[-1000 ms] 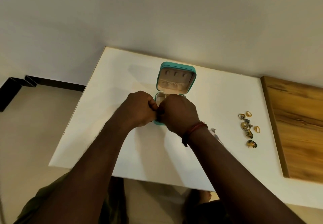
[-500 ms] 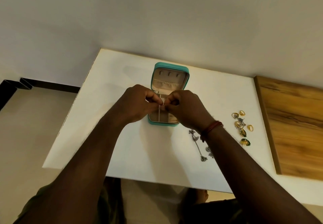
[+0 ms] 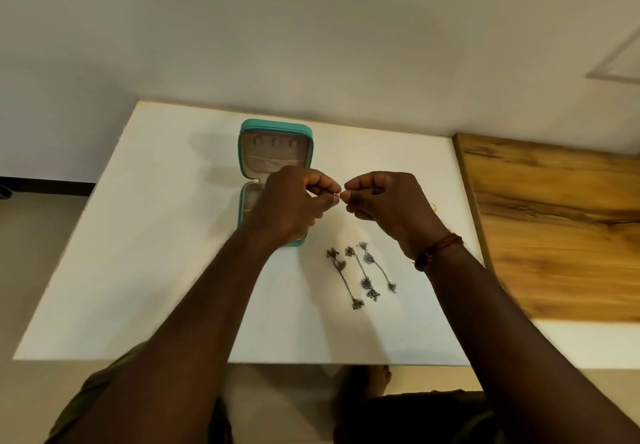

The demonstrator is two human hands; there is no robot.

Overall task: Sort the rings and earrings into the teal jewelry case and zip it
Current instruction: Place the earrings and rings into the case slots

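The teal jewelry case [image 3: 275,132] lies open on the white table [image 3: 156,235], its beige lid up and its base partly hidden under my left hand [image 3: 291,204]. Both hands are raised a little right of the case, fingertips together. Between them they pinch a tiny metal piece [image 3: 340,195], too small to name. My right hand [image 3: 384,204] wears a red thread at the wrist. Three long silver dangling earrings [image 3: 362,275] lie side by side on the table in front of my right wrist. A bit of a gold ring [image 3: 433,206] peeks out behind my right hand.
A wooden board [image 3: 561,229] adjoins the table on the right. The wall rises straight behind the table's far edge. The near table edge runs below my forearms, with my lap and the floor under it.
Both hands have come away from the case's base and shifted right, pinching a small piece between them. The silver earrings now show fully. The ring pile is hidden behind my right hand.
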